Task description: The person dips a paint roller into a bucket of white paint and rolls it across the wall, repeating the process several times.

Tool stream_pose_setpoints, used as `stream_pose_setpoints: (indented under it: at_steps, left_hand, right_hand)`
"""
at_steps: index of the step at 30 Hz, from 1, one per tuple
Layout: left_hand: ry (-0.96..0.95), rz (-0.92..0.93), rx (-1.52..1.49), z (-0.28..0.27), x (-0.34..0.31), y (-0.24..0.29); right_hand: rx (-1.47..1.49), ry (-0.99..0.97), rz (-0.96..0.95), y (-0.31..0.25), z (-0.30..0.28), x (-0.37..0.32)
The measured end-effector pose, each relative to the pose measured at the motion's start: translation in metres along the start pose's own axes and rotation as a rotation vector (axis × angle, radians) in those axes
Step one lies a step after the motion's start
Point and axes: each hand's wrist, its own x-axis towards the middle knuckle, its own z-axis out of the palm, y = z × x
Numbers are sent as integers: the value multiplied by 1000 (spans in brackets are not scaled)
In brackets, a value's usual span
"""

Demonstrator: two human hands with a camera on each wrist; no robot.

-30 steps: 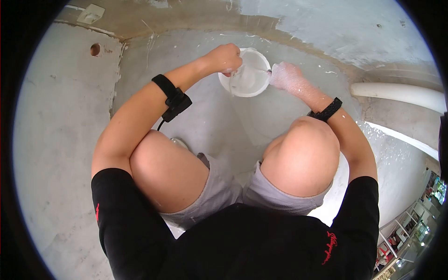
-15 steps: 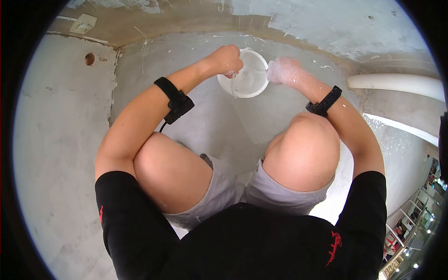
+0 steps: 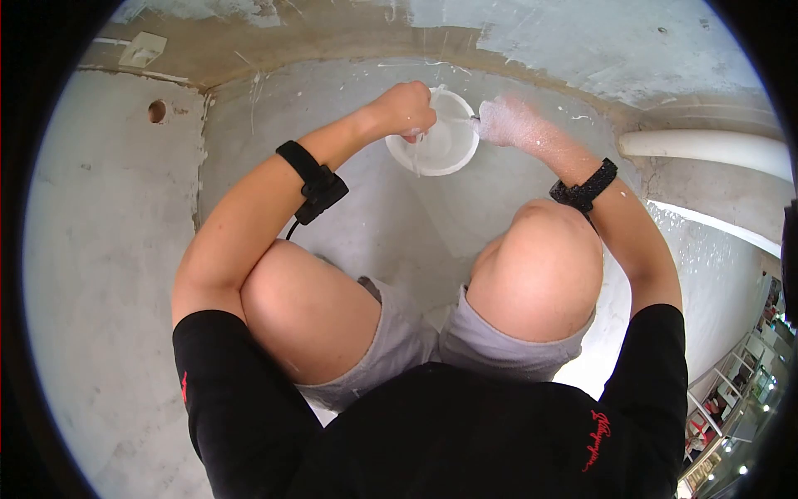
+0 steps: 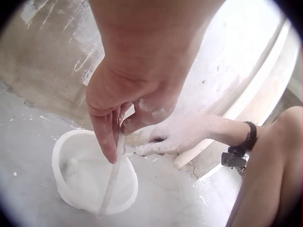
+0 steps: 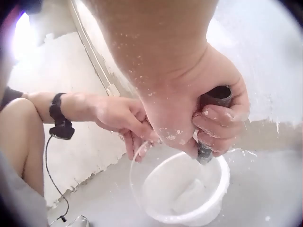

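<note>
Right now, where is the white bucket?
In the head view the white bucket sits on the grey floor at top centre, between the left hand, which pinches its handle, and the white-coated right hand.

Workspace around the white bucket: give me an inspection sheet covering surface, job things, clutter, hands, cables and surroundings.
Surface: bare grey concrete floor, smeared white.
Job's things: white bucket standing on the floor, white mix inside; thin bail handle raised; dark tool handle above the bucket.
Clutter: white splashes on the floor at the right.
Hands: left hand pinches the bail handle; right hand, coated in white, grips the tool handle.
Cables: black cable hangs from the left wrist strap.
Surroundings: part-plastered wall, a hole in it, white pipe.
</note>
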Motion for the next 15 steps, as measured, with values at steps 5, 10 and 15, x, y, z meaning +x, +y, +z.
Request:
stream_pose_setpoints:
  at_steps: [5,10,15]
  left_hand:
    - [-34,9,1,1,-1,4]
    - [-65,13,-15,-1,0,3]
    - [-62,9,-7,-2,-5,15]
  right_hand:
    - [31,-28,5,6,14,-3]
    - [-23,0,-30,6,-1,-12]
    - [61,26,20,4,12,-3]
